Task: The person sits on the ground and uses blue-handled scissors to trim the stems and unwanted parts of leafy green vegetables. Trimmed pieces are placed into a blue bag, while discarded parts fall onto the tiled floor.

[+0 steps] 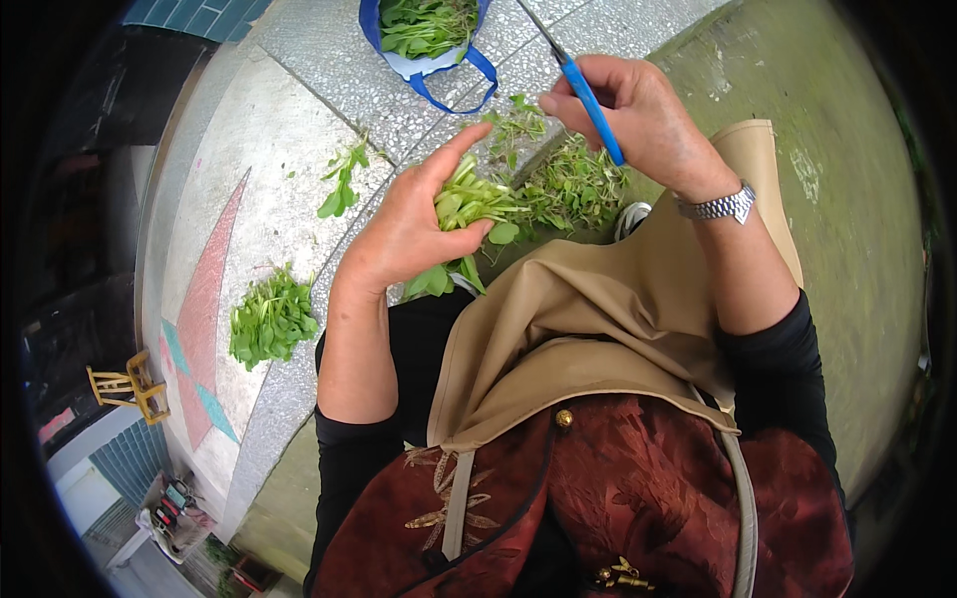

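Observation:
My left hand (pixel 407 224) is curled around a bunch of leafy greens (pixel 471 198). Its pale stem ends face up, and leaves hang out below my thumb. In my right hand (pixel 639 119) is a blue-handled cutting tool (pixel 591 105) with a dark, narrow blade. It is seen edge-on, so I cannot tell whether it is scissors or a knife. The blade points up and away from me, apart from the bunch. My right thumb and forefinger are close together in front of the handle. Under and beyond the hands lies a heap of trimmed roots and leaves (pixel 576 187).
A blue bag (pixel 452 75) full of greens stands at the top. On the terrazzo ledge (pixel 299 97) lie a bundle of greens (pixel 273 318) and a loose sprig (pixel 344 179). Scraps (pixel 516 123) lie near the bag. A tan apron (pixel 591 321) covers my lap. A wooden chair (pixel 131 389) stands far left.

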`<state>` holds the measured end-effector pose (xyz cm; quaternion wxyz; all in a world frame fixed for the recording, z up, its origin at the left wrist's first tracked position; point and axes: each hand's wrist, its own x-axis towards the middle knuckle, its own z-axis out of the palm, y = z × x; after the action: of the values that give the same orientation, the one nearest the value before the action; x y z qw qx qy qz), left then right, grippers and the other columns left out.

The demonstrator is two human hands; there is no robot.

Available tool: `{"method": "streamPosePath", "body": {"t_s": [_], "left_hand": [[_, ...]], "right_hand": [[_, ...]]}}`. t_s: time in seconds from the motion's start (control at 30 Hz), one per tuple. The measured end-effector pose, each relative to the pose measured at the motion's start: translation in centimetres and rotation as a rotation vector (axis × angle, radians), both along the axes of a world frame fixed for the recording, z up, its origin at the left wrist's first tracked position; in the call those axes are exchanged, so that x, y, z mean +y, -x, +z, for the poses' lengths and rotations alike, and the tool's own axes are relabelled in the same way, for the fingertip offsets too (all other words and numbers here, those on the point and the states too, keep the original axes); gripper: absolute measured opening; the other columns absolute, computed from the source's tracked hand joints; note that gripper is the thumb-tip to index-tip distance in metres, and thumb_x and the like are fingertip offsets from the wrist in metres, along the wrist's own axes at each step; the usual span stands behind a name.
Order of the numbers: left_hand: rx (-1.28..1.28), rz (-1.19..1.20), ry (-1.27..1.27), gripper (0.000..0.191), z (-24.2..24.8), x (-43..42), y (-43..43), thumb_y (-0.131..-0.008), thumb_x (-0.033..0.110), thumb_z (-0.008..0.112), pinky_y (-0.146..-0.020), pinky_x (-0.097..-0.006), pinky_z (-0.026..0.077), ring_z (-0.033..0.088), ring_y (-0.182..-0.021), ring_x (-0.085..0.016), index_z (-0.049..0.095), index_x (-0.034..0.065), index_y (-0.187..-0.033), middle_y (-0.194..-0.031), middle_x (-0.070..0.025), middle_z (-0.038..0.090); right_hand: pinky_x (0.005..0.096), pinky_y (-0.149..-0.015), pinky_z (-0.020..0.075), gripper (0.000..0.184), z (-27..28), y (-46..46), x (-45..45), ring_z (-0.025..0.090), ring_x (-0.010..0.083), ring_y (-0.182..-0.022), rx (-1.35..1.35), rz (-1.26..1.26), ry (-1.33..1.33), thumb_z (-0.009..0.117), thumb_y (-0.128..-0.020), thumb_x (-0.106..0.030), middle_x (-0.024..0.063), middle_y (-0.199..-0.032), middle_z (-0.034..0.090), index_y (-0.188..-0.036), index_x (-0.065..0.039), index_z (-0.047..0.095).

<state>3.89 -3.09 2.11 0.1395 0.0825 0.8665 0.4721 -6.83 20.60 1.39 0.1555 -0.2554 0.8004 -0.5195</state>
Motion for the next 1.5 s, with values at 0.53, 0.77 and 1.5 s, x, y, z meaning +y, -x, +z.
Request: {"method": "streamPosePath", "body": {"t_s": [0.53,0.77,1.5], "left_hand": [[0.118,0.51,-1.09,0.057,0.3,-5.7,-0.3,-0.079,0.022,0.074,-0.081,-0.035,0.055,0.058,-0.076,-0.013,0.053,0.003,-0.128,-0.091,-0.0024,0.058],[0.192,0.541,-1.422,0.043,-0.5,-6.9,0.2,-0.092,0.017,0.06,-0.1,-0.0467,0.052,0.064,-0.102,-0.028,0.051,0.0005,-0.13,-0.1,-0.01,0.062],[0.847,1.054,-1.69,0.028,-1.1,-19.8,-6.0,-0.097,0.025,0.055,-0.092,-0.0479,0.054,0.063,-0.097,-0.032,0.06,-0.0003,-0.107,-0.109,-0.0159,0.064]], "right_hand": [[0.0511,-0.069,0.0483,0.022,-0.1,0.5,0.5,0.06,0.0456,-0.078,0.318,0.144,-0.629,0.062,-0.085,-0.023,0.023,-0.078,0.063,-0.082,-0.002,0.063],[0.0502,-0.067,0.0489,0.022,-0.5,0.7,0.2,0.061,0.0445,-0.076,0.311,0.114,-0.648,0.062,-0.085,-0.023,0.0232,-0.077,0.064,-0.082,-0.001,0.063],[0.029,-0.046,0.0412,0.021,-5.2,3.4,-1.7,0.052,0.0082,-0.05,0.098,0.265,-0.501,0.071,-0.087,-0.016,0.0048,-0.059,0.059,-0.077,0.002,0.065]]}}
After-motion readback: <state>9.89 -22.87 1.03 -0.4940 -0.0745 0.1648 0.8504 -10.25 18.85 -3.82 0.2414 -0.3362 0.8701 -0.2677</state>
